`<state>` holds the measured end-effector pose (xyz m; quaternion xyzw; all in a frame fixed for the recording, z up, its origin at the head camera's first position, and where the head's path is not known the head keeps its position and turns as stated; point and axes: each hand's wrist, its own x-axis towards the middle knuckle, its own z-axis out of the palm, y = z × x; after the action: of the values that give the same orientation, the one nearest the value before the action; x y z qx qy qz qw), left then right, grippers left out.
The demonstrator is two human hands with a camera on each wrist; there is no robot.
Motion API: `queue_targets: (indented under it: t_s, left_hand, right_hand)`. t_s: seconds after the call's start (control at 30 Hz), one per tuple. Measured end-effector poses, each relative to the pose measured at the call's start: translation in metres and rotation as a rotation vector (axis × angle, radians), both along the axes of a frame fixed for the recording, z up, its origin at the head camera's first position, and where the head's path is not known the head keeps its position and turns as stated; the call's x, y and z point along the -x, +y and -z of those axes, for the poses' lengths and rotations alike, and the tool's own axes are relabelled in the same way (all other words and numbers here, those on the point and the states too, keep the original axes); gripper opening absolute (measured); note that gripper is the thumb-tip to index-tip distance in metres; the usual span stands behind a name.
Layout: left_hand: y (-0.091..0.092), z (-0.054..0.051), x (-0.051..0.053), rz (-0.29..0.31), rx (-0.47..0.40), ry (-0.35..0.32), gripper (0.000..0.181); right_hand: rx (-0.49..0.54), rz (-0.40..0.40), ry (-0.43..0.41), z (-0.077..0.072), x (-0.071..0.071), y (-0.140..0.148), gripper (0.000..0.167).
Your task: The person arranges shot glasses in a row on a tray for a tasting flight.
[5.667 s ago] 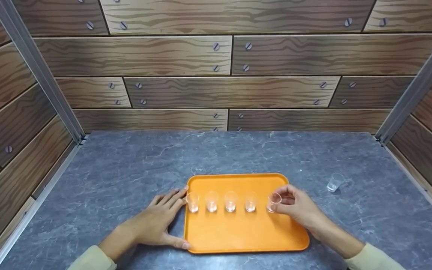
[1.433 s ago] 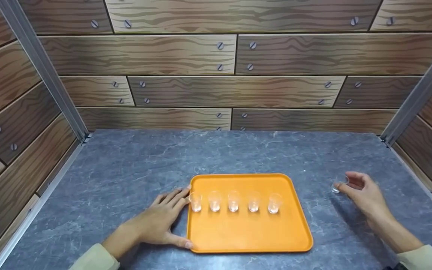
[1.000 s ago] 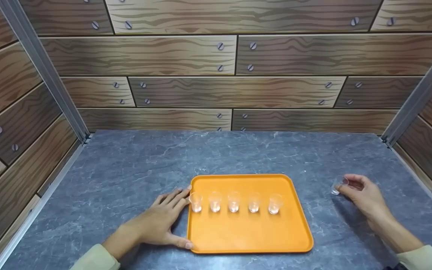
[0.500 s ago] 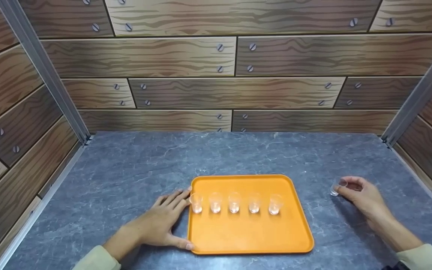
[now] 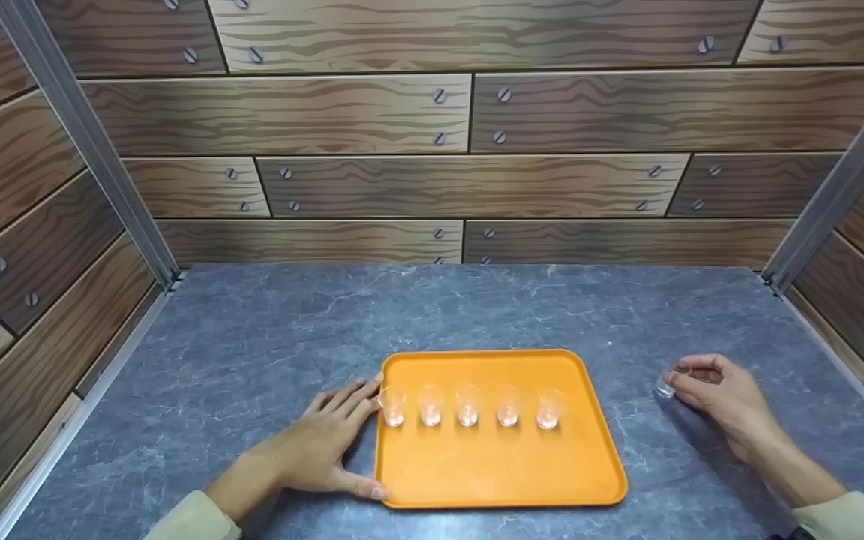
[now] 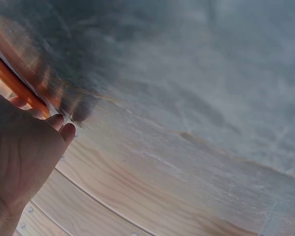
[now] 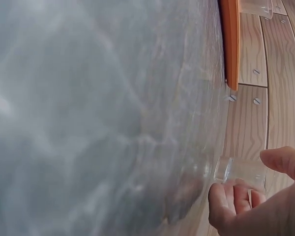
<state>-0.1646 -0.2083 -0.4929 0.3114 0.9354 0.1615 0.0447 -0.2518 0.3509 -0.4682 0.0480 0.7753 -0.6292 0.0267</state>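
My left hand (image 5: 323, 444) lies spread at the left edge of the orange tray (image 5: 499, 472), its thumb and fingertips touching the rim. In the left wrist view this hand (image 6: 22, 147) reaches along the tray's edge. Several small clear cups (image 5: 467, 411) stand upright in a row across the tray. To the right of the tray, my right hand (image 5: 724, 397) pinches another clear cup (image 5: 664, 386) between thumb and fingers, low at the tabletop. The right wrist view has that cup (image 7: 241, 171) between the thumb and curled fingers.
A grey marbled tabletop (image 5: 289, 315) lies under everything. Wood-patterned walls (image 5: 432, 180) close off the back and sides, with metal posts (image 5: 94, 150) at the corners.
My right hand has left the tray's rightmost cup, moved right and taken hold of the separate cup. Over the last second both shifted slightly left and nearer. My left hand stays put.
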Motion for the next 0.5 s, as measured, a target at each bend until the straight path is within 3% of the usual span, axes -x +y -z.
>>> queue_targets:
  t_s: [0.17, 0.5]
  left_hand:
    - [0.000, 0.000, -0.001, -0.009, 0.005, -0.025, 0.118]
    - [0.000, 0.000, 0.000, -0.008, 0.012, -0.012, 0.119]
  right_hand:
    - [0.011, -0.001, 0.016, 0.000, -0.005, -0.006, 0.022]
    - [0.001, -0.021, -0.008, -0.002, -0.015, -0.020, 0.025]
